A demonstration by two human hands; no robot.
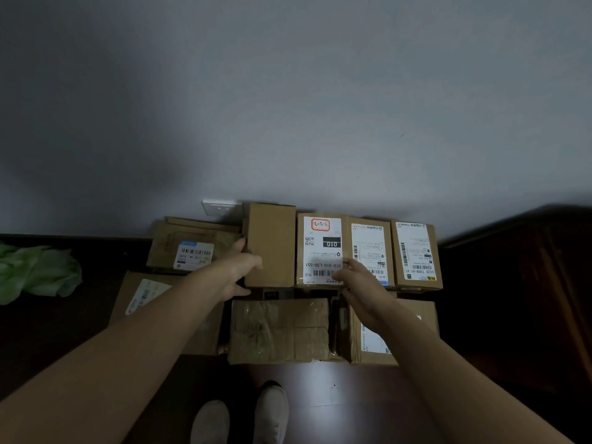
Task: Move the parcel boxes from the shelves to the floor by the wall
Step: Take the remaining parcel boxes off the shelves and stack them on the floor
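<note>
Several cardboard parcel boxes lie on the dark floor against the grey wall. My left hand point(238, 272) grips the left side of a plain brown box point(272, 241) standing by the wall, thumb at its near corner. To its right stands a box with a white 010 label point(322, 238), and my right hand point(360, 285) rests its fingers on that box's near edge. Two more labelled boxes point(371, 248) point(416, 254) stand further right. In the front row lie a taped box point(280, 330) and another box point(413, 315) partly under my right forearm.
A flat box point(189, 245) and a larger box point(141, 296) lie at the left. A green plastic bag point(35, 272) sits on the floor far left. A white wall socket point(217, 206) is behind the boxes. My shoes point(243, 415) stand on the wooden floor.
</note>
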